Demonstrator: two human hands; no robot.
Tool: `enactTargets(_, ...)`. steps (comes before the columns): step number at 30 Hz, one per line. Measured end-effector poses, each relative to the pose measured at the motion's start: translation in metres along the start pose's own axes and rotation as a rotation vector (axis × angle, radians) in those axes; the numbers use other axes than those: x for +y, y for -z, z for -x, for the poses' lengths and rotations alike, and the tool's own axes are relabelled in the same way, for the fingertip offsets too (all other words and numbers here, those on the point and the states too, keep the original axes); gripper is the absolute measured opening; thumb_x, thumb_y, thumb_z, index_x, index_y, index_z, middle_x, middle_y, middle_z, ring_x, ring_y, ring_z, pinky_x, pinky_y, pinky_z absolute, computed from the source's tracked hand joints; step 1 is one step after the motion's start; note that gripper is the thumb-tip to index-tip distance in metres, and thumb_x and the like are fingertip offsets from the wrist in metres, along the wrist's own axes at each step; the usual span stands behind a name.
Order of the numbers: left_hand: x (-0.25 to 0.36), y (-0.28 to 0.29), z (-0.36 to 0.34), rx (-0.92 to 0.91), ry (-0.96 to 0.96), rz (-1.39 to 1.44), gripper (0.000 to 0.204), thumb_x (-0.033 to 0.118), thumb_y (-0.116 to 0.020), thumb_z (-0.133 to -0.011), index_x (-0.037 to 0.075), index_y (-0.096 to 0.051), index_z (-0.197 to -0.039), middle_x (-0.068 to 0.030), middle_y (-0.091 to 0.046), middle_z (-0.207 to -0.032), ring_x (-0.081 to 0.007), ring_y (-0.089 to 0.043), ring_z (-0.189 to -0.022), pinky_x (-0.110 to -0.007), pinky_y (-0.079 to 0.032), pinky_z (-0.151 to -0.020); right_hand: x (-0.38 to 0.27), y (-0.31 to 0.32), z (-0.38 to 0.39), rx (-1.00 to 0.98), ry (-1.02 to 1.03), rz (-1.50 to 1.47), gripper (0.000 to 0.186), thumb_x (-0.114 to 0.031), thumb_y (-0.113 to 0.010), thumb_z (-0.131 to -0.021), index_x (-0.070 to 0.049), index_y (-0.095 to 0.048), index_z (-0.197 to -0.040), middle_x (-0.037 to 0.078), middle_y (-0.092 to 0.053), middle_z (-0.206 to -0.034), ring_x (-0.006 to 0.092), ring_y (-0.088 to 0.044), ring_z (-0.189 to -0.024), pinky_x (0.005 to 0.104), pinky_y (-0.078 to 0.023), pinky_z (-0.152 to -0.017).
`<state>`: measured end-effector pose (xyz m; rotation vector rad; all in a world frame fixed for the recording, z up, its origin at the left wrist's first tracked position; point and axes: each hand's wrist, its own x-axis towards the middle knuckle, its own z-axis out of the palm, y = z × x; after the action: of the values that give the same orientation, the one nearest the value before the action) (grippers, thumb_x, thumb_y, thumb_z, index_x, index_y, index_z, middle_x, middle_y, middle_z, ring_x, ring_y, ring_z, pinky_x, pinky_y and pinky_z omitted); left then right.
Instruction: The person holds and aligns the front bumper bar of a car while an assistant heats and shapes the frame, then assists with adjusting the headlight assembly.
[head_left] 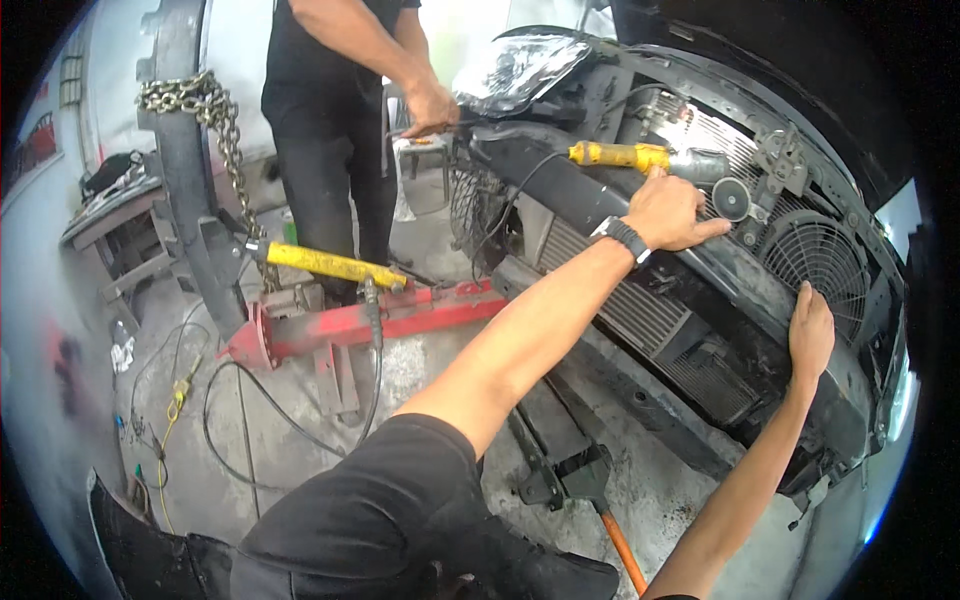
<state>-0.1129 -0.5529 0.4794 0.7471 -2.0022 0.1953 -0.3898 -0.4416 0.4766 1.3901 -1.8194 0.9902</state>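
My left hand [668, 213], with a dark-banded watch [622, 240] at the wrist, grips the top of a black bumper beam [560, 180] on a car's stripped front end. Its fingers curl over the far edge, and the thumb sticks out to the right. Right behind the fingers lies a yellow corded power tool [625, 156] with a grey metal head; whether they touch it I cannot tell. Farther right, my right hand [812, 335] lies against the beam with fingers stretched out, beside the round fan grille [815, 265].
A co-worker's hand [430, 108] is at the beam's far left end, below the headlight [522, 72]. On the left stand a chained steel post [185, 150], a yellow hydraulic cylinder [325, 264] and a red floor beam [390, 325]. A black hose [290, 420] loops over the floor near an orange handle [622, 550].
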Motion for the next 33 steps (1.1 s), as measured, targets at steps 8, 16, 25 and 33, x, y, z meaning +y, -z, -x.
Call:
enactTargets(8,-0.003,-0.01,0.004,0.107,0.042,-0.003,0.054,0.056,-0.061,-0.082,0.005,-0.073,-0.074,-0.0175,-0.068,-0.076,-0.0368,-0.062,-0.081,-0.05,-0.037,-0.094,0.007,-0.005,-0.004,-0.051,0.046,0.011,0.048,-0.041,-0.038,-0.101,0.0,-0.064,-0.104,0.026,-0.063,-0.103,0.0464,-0.058,-0.099,0.0512,-0.045,-0.081)
enactTargets(16,-0.005,-0.015,0.001,0.082,0.026,-0.01,0.053,0.056,-0.058,-0.084,0.006,-0.074,-0.079,-0.0156,-0.069,-0.077,-0.035,-0.065,-0.08,-0.052,-0.037,-0.097,0.011,-0.007,-0.007,-0.049,0.052,0.023,0.05,-0.04,-0.037,-0.101,0.002,-0.064,-0.102,0.027,-0.063,-0.103,0.0471,-0.058,-0.099,0.0513,-0.045,-0.081)
enactTargets(25,0.002,-0.012,0.001,0.081,0.029,0.004,0.053,0.056,-0.058,-0.083,0.006,-0.073,-0.077,-0.0151,-0.069,-0.076,-0.0344,-0.065,-0.08,-0.05,-0.037,-0.096,0.024,-0.008,-0.009,0.009,0.073,0.016,0.051,-0.042,-0.037,-0.101,0.001,-0.064,-0.103,0.027,-0.063,-0.104,0.0472,-0.057,-0.099,0.0511,-0.045,-0.081)
enactTargets(33,-0.002,-0.002,0.005,0.024,0.039,-0.001,0.055,0.059,-0.054,-0.085,0.008,-0.075,-0.084,-0.015,-0.07,-0.082,-0.0334,-0.065,-0.087,-0.05,-0.036,-0.097,0.008,-0.001,-0.003,-0.035,0.033,0.027,0.05,-0.041,-0.036,-0.101,0.001,-0.063,-0.105,0.026,-0.062,-0.106,0.0466,-0.056,-0.102,0.0504,-0.044,-0.083)
